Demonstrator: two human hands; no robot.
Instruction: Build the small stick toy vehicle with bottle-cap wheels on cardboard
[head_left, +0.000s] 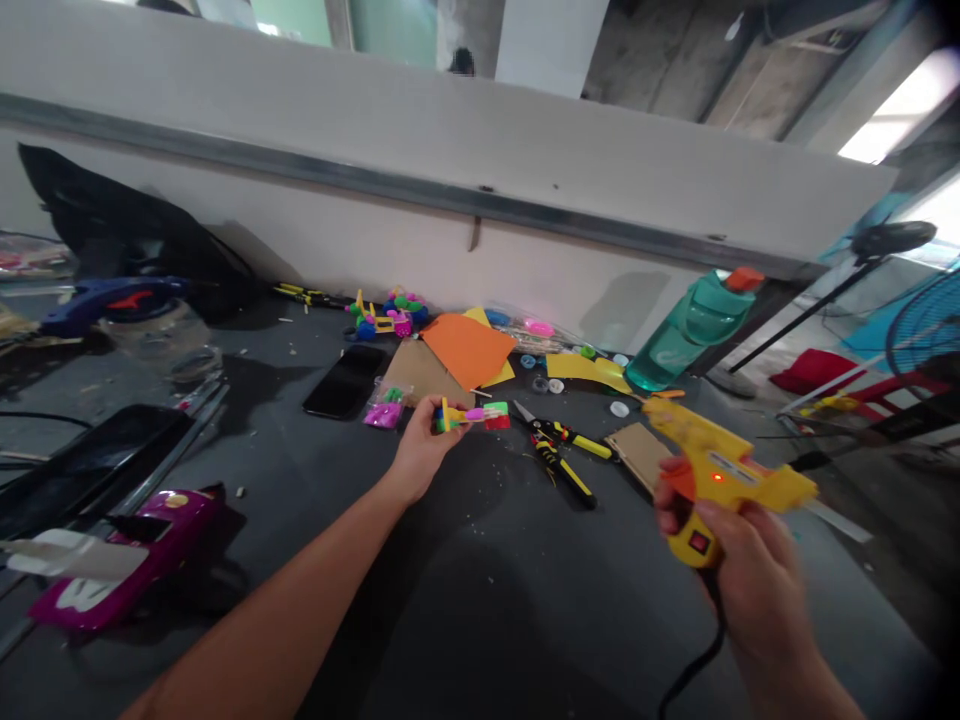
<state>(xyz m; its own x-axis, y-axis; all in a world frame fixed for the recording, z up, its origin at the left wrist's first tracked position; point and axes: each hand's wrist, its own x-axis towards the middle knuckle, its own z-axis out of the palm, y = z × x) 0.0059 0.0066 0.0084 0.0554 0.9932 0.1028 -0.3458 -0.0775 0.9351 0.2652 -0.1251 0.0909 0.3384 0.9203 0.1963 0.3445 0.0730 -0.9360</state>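
My right hand (750, 560) grips a yellow hot glue gun (739, 475) by its handle, with the small light on its side lit red. Its nozzle points up and to the left, and a black cord hangs from the handle. Between the fingers of my left hand (422, 450) is a small multicoloured plastic piece (476, 414) in yellow, green, pink and red; its exact kind is unclear. Just right of that piece, yellow-and-black pliers (562, 450) lie spread on the dark table (450, 600). A brown cardboard piece (637, 452) lies beside the glue gun.
Behind my left hand lie a black phone (346, 381), orange paper (469, 347) and several colourful plastic pieces (386, 318). A teal bottle (694, 330) leans at the back right. A purple power strip (127, 565) and clear jug (161, 340) occupy the left; a fan (926, 325) stands beyond.
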